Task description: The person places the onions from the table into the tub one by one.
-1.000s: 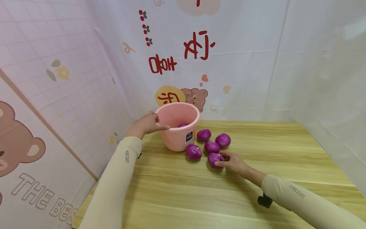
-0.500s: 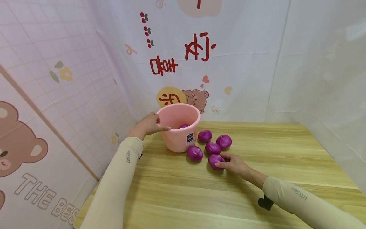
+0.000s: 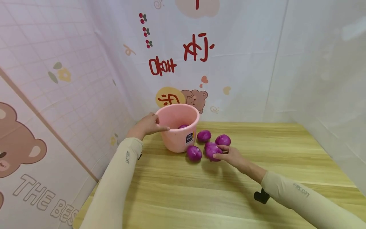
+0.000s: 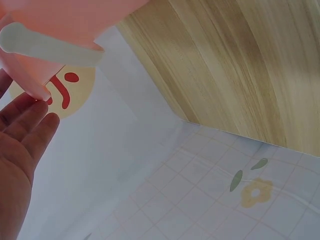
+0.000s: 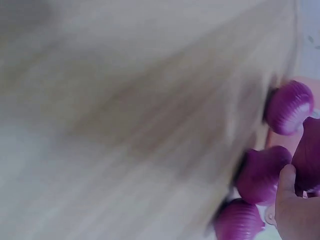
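In the head view, a pink bucket (image 3: 175, 140) stands at the back of the table, with one purple onion (image 3: 183, 126) partly visible inside. My left hand (image 3: 148, 124) grips the bucket's left rim; the left wrist view shows its fingers (image 4: 37, 120) against the rim, near the white handle (image 4: 52, 47). My right hand (image 3: 235, 159) pinches a purple onion (image 3: 213, 154) just above the table, partly covering another onion (image 3: 208, 144) behind it. Other onions lie around: one by the bucket's front (image 3: 194, 153), one at its right (image 3: 204, 136), and one farther right (image 3: 223, 140).
The wood-grain table (image 3: 271, 152) meets a white printed cloth backdrop (image 3: 243, 63) behind and at both sides. In the right wrist view, several onions sit close together, one beside the held onion (image 5: 262, 175).
My right hand has raised the onion off the table and shifted it slightly away from me, over the one behind. My left hand stays on the bucket rim.
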Demonstrator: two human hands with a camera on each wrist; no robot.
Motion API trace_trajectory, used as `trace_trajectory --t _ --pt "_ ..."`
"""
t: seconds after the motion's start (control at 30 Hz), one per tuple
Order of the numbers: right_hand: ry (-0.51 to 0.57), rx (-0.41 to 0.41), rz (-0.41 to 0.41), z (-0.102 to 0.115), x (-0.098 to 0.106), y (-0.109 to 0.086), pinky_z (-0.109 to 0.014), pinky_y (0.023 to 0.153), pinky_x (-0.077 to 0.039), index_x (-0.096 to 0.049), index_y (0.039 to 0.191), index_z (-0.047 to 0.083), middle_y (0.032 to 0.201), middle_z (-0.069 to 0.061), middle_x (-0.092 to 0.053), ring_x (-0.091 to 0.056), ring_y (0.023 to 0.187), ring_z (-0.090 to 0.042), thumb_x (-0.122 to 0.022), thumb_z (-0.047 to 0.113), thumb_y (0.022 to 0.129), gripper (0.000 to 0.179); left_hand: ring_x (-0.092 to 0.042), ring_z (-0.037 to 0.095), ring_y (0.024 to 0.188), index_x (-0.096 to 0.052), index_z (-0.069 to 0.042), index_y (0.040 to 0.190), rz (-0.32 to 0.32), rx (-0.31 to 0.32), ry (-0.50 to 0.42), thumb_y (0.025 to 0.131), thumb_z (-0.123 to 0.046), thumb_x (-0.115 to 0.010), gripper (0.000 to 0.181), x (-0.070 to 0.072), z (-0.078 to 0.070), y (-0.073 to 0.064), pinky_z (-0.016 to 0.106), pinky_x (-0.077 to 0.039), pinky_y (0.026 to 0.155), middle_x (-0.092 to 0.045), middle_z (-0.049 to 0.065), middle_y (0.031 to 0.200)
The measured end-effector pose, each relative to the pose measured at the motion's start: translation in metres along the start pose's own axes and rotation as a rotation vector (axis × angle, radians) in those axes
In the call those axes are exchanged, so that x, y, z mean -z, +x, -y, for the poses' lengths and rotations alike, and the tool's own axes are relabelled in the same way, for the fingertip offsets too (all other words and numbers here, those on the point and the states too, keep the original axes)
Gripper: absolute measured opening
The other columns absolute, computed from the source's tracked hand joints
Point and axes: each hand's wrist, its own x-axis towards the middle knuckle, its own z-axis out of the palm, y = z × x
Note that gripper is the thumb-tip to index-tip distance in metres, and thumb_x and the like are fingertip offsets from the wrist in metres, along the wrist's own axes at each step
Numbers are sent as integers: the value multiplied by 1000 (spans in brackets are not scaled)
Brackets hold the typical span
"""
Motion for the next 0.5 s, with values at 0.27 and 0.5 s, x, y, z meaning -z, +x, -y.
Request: trace_trajectory --t 0.27,0.5 --pt "31 66 -54 34 7 13 -44 89 -41 -44 133 6 125 -15 -50 -48 112 -26 -71 43 75 73 -49 23 88 -52 -10 105 -10 -17 5 60 -74 -61 78 1 2 0 38 -44 73 -44 5 103" --pt "27 53 -72 59 9 25 -41 91 -40 -38 137 10 128 -13 -48 -46 115 -25 -70 48 74 80 -48 23 87 -52 -10 103 -9 -14 4 60 -74 -62 78 1 5 -2 38 -44 71 -44 4 102"
